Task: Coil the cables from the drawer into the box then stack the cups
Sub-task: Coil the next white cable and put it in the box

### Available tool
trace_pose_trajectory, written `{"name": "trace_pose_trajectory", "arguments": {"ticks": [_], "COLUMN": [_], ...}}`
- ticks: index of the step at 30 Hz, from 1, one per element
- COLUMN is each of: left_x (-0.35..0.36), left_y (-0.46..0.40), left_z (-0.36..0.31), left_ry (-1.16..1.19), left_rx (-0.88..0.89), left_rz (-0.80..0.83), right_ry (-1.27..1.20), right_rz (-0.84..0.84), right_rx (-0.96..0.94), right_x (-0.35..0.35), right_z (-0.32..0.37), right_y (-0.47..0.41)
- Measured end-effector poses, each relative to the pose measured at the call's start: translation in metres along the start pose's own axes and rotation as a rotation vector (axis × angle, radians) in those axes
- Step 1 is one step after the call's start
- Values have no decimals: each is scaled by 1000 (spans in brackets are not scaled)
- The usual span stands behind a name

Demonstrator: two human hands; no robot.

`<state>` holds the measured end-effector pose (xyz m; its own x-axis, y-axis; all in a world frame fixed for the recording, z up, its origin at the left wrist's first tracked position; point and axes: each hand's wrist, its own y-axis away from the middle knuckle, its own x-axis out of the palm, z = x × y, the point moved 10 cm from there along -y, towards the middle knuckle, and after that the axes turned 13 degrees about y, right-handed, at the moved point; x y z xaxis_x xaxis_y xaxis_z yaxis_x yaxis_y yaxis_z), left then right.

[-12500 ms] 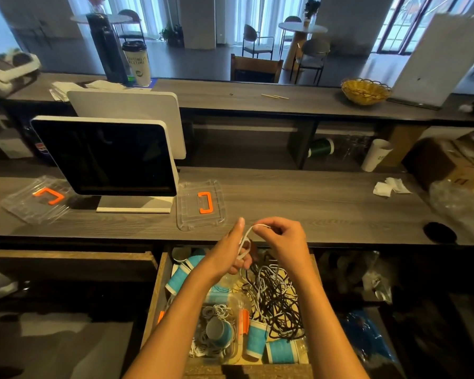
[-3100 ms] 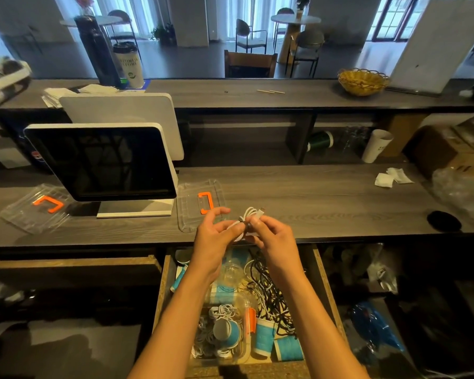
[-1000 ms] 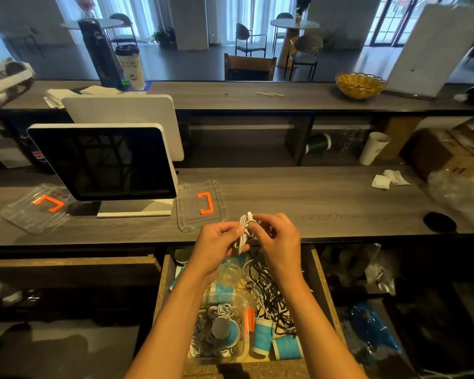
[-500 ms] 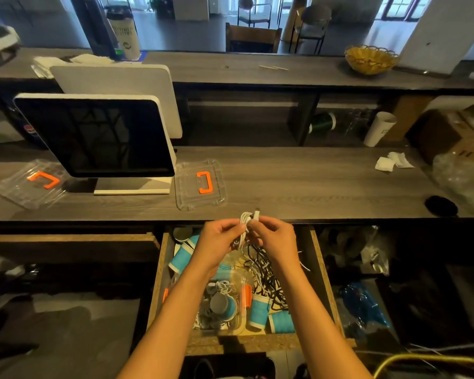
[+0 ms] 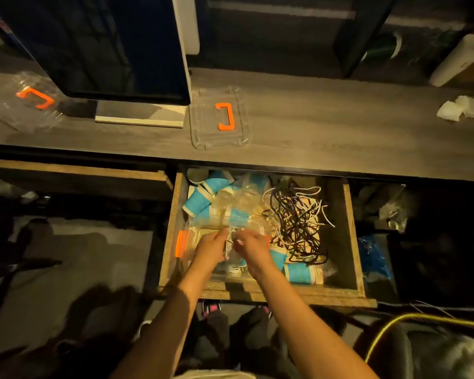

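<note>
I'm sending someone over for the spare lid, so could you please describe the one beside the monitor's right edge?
On the grey wooden counter, just right of the monitor, lies a clear plastic lid. It sits above the open drawer; unlike the crumpled-looking one far left, it lies flat, orange handle up.

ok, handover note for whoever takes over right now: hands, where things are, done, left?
Left hand and right hand both pinch a coiled white cable over the clear box in the open drawer.
Done: this cable is coiled; others may lie in the box, hard to tell.
Left: release it, coil the tangled cables, stack the blue cups.
</note>
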<state>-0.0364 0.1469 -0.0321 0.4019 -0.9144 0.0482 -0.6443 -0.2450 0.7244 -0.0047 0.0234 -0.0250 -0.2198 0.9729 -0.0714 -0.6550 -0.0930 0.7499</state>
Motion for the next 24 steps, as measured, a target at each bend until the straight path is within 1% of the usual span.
{"name": "trace_pose_trajectory", "arguments": {"ticks": [4,7,10,12,16,18,21,24], "left_x": [-18,-22,-22,-21,-4,11,46,90], "left_y": [-13,-21,-24,-24,-23,-20,-11,-5], "left_z": [13,20,18,12,-7,-21,-46,-53], "left_ry": [87,56,18,5,26,81,176,194], "left_rx": [-34,-29,15,57,98,121,163,148], "left_rz": [-19,10,47,56,79,85,126,205], "right_ry": [19,38,47,-28,-189,-262,-339,-389], "right_rz": [34,68,66,40,-68,-107,-176,-275], "right_rx": [49,89,65,27,-80,-118,-170,-180], "right_x": [34,50,56,50,19,1,-38,-83], "right_z": [-14,-22,-23,-16,3,14,27,29], "right_y": [-19,-27,-31,-28,-24,-17,-11,-9]}}
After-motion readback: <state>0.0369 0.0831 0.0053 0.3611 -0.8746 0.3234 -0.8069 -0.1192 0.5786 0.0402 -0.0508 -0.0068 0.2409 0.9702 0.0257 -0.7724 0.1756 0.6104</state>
